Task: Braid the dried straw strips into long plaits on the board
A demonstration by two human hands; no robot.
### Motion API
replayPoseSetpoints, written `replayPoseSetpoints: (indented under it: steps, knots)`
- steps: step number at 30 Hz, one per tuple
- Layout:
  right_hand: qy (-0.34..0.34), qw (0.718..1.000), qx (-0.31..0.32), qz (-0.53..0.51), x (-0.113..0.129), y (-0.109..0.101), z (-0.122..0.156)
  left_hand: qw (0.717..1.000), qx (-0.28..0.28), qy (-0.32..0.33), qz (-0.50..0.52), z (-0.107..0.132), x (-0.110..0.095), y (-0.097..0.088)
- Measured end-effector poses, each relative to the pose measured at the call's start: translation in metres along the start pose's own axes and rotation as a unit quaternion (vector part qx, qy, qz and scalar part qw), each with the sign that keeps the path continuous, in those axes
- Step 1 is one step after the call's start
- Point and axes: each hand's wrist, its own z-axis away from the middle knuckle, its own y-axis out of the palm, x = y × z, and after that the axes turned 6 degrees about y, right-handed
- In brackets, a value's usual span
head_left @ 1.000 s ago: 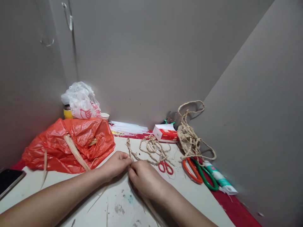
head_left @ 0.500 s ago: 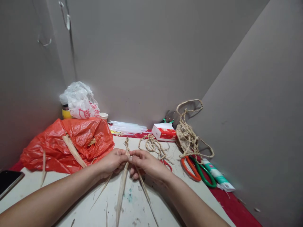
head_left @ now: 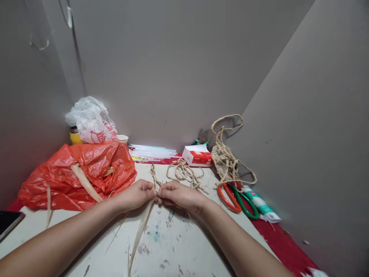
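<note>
A short braid of dry straw-coloured fibre [head_left: 155, 176] lies on the white board, its near end pinched between my two hands. My left hand [head_left: 143, 194] is closed on it from the left, thumb and fingertips together. From the right, my right hand [head_left: 175, 194] pinches the same spot, and the two thumbs nearly touch. A long loose fibre strip [head_left: 140, 238] runs from the pinch toward me across the board. Thinner strands show below my left wrist. The rest of the strands under my right hand are mostly hidden.
An orange-red plastic bag [head_left: 77, 173] with fibre strips sits left, near a phone [head_left: 10, 223]. Behind are a paper cup [head_left: 123, 139], clear sticks [head_left: 152, 151] and a red-white box [head_left: 197, 156]. To the right are coiled braided cord [head_left: 225, 163], orange-and-green-handled tools [head_left: 230, 200] and a tube [head_left: 262, 204].
The view has shifted slightly right. My hands have drawn closer together on the braid. The strand that hung below my right hand is now mostly out of sight, and the middle strip slants left.
</note>
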Motion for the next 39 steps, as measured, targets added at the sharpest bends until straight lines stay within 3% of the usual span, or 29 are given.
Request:
replayPoseSetpoints:
  steps: [5,8,11,14,17,19,27,32,33,36,37,39]
  knots:
    - [0.024,0.994,0.026,-0.107,-0.006,0.002,-0.009,0.983,-0.018,0.058,-0.175,0.002,-0.007,0.000]
    - [0.042,0.983,0.042,-0.176,-0.007,0.005,-0.012,0.974,-0.031,0.071,-0.214,0.004,-0.013,0.001]
    - [0.043,0.978,0.015,-0.202,-0.007,0.011,-0.014,0.970,-0.030,0.062,-0.235,0.007,-0.017,0.001]
    - [0.037,0.983,-0.040,-0.178,-0.006,0.019,-0.015,0.980,-0.003,0.011,-0.198,0.009,-0.020,0.003]
    - [0.040,0.983,-0.076,-0.163,-0.005,0.025,-0.014,0.992,0.022,-0.098,-0.079,0.011,-0.020,0.009]
    - [0.036,0.981,-0.082,-0.175,-0.004,0.027,-0.013,0.990,0.023,-0.137,-0.010,0.012,-0.019,0.015]
    - [0.008,0.977,-0.030,-0.212,-0.004,0.028,-0.010,0.997,-0.054,-0.044,-0.018,0.019,-0.013,0.036]
    - [0.010,0.974,-0.027,-0.223,-0.005,0.024,-0.009,0.992,-0.001,-0.128,-0.009,0.015,-0.026,0.019]
    - [0.009,0.974,-0.023,-0.223,-0.004,0.022,-0.008,0.991,-0.018,-0.125,-0.033,0.014,-0.027,0.013]
    - [0.008,0.978,-0.008,-0.210,-0.003,0.018,-0.005,0.978,-0.184,-0.029,-0.094,0.007,-0.025,0.000]
    - [0.009,0.979,-0.005,-0.205,-0.002,0.017,-0.005,0.974,-0.214,-0.012,-0.079,0.005,-0.023,-0.002]
    - [0.010,0.981,-0.002,-0.196,-0.001,0.016,-0.004,0.981,-0.190,-0.025,0.008,0.003,-0.018,0.000]
